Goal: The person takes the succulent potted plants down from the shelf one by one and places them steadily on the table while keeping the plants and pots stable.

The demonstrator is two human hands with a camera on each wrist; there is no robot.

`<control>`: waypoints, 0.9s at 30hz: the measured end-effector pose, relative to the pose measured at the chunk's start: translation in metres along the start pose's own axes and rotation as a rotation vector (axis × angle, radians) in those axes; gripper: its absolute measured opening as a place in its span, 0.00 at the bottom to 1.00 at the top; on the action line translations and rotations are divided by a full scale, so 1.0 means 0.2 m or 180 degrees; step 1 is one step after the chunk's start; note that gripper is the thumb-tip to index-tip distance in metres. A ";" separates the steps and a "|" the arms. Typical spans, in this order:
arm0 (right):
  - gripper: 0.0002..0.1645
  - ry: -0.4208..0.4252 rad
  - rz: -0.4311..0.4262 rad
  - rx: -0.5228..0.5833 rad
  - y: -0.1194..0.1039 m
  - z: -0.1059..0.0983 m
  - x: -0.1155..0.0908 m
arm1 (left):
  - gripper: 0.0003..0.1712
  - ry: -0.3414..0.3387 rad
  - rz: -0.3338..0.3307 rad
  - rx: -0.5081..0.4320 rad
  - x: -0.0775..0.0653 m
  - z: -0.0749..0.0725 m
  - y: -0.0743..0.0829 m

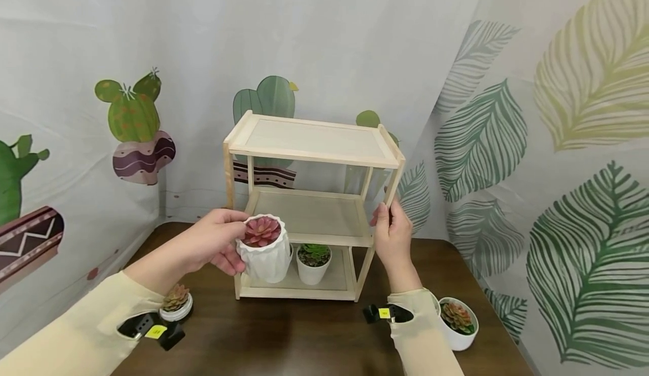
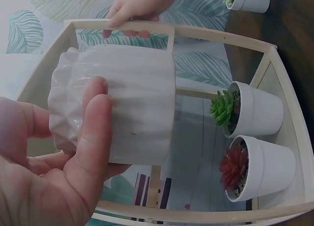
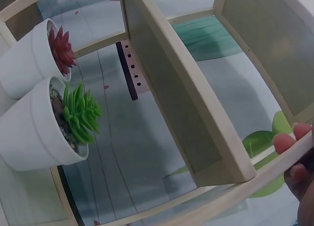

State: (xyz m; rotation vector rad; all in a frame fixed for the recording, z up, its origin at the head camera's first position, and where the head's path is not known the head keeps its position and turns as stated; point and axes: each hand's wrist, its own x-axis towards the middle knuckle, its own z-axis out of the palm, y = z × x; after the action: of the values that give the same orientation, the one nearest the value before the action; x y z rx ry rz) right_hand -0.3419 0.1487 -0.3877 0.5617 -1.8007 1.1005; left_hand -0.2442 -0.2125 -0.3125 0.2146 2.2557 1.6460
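My left hand [image 1: 218, 239] grips a white wavy-sided flowerpot [image 1: 266, 259] holding a pinkish-red succulent [image 1: 262, 231]. The pot is in the air before the lower half of a three-tier wooden shelf [image 1: 314, 139]. In the left wrist view, thumb and fingers are around the pot [image 2: 132, 103], which hides part of the shelf. My right hand [image 1: 396, 235] holds the shelf's front right post at about middle-tier height. On the bottom tier stand a white pot with a green succulent [image 1: 313, 271] and a white pot with a dark red succulent [image 2: 267, 169], mostly hidden in the head view.
On the dark wooden table [image 1: 253, 336], a small potted succulent [image 1: 176, 302] stands left, beside my left forearm. Another white pot with an orange-green succulent [image 1: 458, 324] stands right, by my right sleeve. A cloth [image 1: 324, 38] printed with cacti and leaves hangs behind.
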 end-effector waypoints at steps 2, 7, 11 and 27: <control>0.17 0.0053 0.0012 0.0020 0.01 0.01 -0.01 | 0.30 -0.0020 0.0012 -0.0014 0.00 0.00 0.00; 0.16 0.0168 0.0063 0.0011 -0.01 0.03 -0.01 | 0.30 -0.0059 0.0058 -0.0043 -0.02 0.00 -0.01; 0.14 0.0190 0.0028 0.0040 -0.08 0.02 0.01 | 0.31 -0.0083 0.0066 -0.0040 -0.04 0.00 -0.01; 0.18 0.0196 0.0003 0.0124 -0.18 0.00 0.02 | 0.31 -0.0097 0.0087 -0.0017 -0.16 -0.04 -0.07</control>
State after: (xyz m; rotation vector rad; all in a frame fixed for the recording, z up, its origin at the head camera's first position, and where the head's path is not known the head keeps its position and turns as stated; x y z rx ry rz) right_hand -0.3160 0.1316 -0.3682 0.5443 -1.7300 1.1437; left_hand -0.2170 -0.2352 -0.3184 0.2683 2.2352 1.6511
